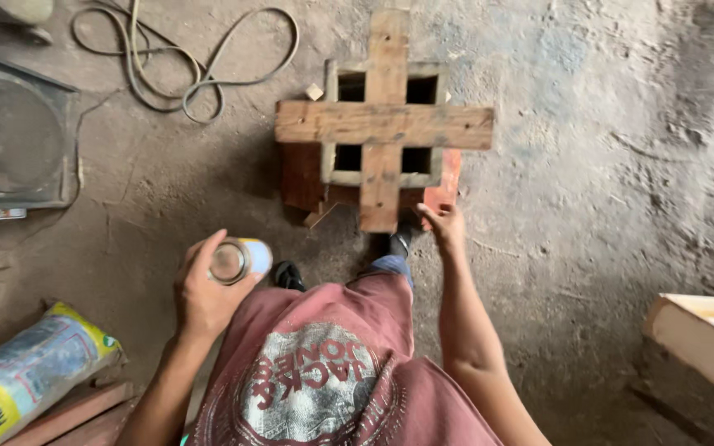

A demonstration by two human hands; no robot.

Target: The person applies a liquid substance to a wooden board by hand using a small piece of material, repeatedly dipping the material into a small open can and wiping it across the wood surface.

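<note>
Maroon shirt (pixel 332 372) fills the bottom of the view, with a round grey and red printed emblem on the chest. Two bare forearms extend forward from it.

Left hand (pixel 208 289), near the lower centre-left: fingers wrapped around a small cylindrical can (pixel 240 259), held on its side with the round metal end facing the camera. Can body shows a pale blue and yellow label band; print too small to make out.

Right hand (pixel 444 225), further out: fingers spread, resting on the lower right corner of a wooden frame (pixel 383 124), touching a reddish board at its edge. It holds nothing.

Dark shoes (pixel 289 275) show on the dirt floor (pixel 588 165) between the shirt and the frame.

Wooden frame sits on the floor ahead: two weathered planks crossed over a square, pale-edged box, four dark openings showing in the corners, reddish boards beneath.

Lower left: a plastic sack (pixel 30 372), yellow with grey and white panels, lying on reddish planks.

Lower right: corner of a pale wooden board (pixel 704 339).

Left edge: a dusty square grey unit with a round face (pixel 10 136).

Far top left: a loose coil of cable (pixel 183 58) on the floor.
</note>
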